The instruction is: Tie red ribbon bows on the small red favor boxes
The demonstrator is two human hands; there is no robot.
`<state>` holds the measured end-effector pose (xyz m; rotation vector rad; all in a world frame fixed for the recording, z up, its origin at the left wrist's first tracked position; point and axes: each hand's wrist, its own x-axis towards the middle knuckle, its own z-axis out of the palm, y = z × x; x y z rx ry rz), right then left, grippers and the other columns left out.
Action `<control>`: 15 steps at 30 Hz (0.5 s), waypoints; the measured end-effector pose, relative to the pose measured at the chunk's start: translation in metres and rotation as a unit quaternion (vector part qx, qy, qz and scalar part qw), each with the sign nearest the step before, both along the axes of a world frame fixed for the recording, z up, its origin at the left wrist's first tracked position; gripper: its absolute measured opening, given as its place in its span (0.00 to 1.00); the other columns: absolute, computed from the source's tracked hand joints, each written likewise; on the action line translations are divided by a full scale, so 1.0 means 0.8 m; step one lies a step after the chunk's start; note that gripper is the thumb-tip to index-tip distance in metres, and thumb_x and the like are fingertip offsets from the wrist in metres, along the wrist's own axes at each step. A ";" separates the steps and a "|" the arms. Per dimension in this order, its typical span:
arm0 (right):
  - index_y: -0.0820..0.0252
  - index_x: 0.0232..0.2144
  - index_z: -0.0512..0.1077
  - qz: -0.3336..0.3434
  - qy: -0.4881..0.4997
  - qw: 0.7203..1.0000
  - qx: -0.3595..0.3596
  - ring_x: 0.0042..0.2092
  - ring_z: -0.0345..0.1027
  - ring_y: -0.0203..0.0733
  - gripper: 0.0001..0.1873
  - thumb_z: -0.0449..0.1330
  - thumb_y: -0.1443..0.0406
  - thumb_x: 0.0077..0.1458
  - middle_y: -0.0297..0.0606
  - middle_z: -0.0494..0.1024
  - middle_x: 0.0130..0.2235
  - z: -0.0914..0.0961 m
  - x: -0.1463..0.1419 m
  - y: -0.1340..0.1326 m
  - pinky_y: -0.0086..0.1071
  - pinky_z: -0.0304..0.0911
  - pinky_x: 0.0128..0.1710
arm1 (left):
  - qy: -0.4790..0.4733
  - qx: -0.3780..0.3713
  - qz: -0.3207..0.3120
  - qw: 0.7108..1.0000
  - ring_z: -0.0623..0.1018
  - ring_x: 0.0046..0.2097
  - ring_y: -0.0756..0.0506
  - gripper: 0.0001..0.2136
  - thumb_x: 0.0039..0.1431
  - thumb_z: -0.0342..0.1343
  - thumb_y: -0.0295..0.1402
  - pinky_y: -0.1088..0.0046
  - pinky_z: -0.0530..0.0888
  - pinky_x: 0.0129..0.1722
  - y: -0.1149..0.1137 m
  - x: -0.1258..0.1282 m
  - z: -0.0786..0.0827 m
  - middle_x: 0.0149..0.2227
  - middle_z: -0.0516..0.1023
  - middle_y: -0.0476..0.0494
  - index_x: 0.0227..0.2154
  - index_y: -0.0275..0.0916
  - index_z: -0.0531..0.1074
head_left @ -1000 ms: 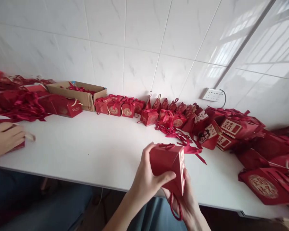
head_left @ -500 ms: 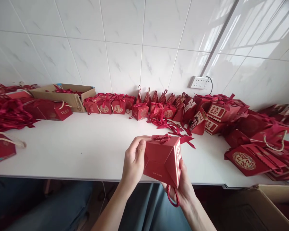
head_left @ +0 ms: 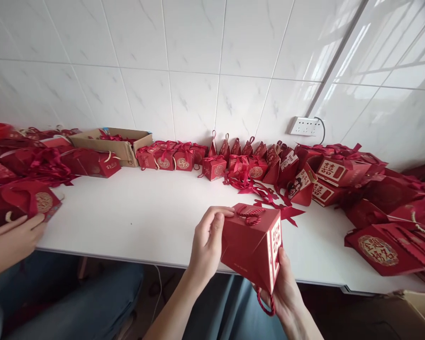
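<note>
White desk point(head_left: 156, 217) is carrying a row of assembled boxes point(head_left: 184, 158) along the tiled wall point(head_left: 198, 71), with flat bags point(head_left: 378, 245) piling up at right. Over its near edge the left hand point(head_left: 207, 248) and right hand point(head_left: 286, 288) are both gripping a red gift box point(head_left: 250, 245), which looks already formed.

matt red card box point(head_left: 251, 248), glossy wall tiles point(head_left: 198, 56)

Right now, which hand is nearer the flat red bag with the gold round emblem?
Right. The right hand supports the red box from beneath, on the side toward the flat red bag; the left hand clasps the box's other side, farther off.
</note>
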<state>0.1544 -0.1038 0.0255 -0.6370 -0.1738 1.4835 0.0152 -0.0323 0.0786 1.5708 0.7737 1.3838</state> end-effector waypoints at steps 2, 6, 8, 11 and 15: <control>0.58 0.38 0.76 -0.004 -0.011 1.000 0.008 0.43 0.75 0.50 0.21 0.72 0.56 0.41 0.40 0.81 0.38 0.002 -0.002 0.002 0.37 0.74 0.41 | 0.006 0.005 -0.027 1.000 0.73 0.49 0.42 0.15 0.60 0.51 0.45 0.68 0.70 0.49 -0.003 0.000 0.000 0.46 0.72 0.40 0.41 0.39 0.69; 0.59 0.38 0.77 0.006 -0.047 0.999 0.017 0.44 0.74 0.51 0.23 0.72 0.54 0.40 0.43 0.80 0.39 0.008 -0.005 0.004 0.38 0.74 0.42 | 0.033 0.065 -0.025 0.997 0.71 0.50 0.41 0.28 0.43 0.65 0.49 0.67 0.70 0.49 -0.006 0.003 -0.001 0.47 0.68 0.41 0.45 0.40 0.66; 0.59 0.38 0.77 0.007 -0.061 0.998 0.010 0.43 0.75 0.52 0.24 0.72 0.54 0.40 0.43 0.80 0.39 0.008 -0.005 0.003 0.39 0.73 0.43 | 0.037 0.081 -0.005 0.996 0.71 0.49 0.42 0.20 0.51 0.60 0.48 0.67 0.70 0.48 -0.004 0.003 -0.001 0.44 0.69 0.41 0.42 0.41 0.68; 0.59 0.38 0.76 -0.003 -0.084 0.996 -0.004 0.42 0.75 0.52 0.25 0.72 0.53 0.39 0.44 0.80 0.39 0.004 -0.003 0.001 0.41 0.73 0.44 | 0.026 0.059 0.009 0.998 0.72 0.46 0.45 0.14 0.64 0.45 0.42 0.69 0.70 0.46 0.002 -0.001 -0.002 0.40 0.71 0.42 0.36 0.40 0.71; 0.58 0.37 0.75 -0.016 -0.128 0.992 -0.007 0.41 0.75 0.51 0.25 0.73 0.54 0.36 0.42 0.80 0.38 0.001 0.001 0.001 0.41 0.72 0.43 | 0.015 0.012 -0.011 1.000 0.73 0.46 0.44 0.16 0.65 0.43 0.42 0.68 0.70 0.46 0.002 -0.009 -0.004 0.42 0.72 0.40 0.37 0.39 0.72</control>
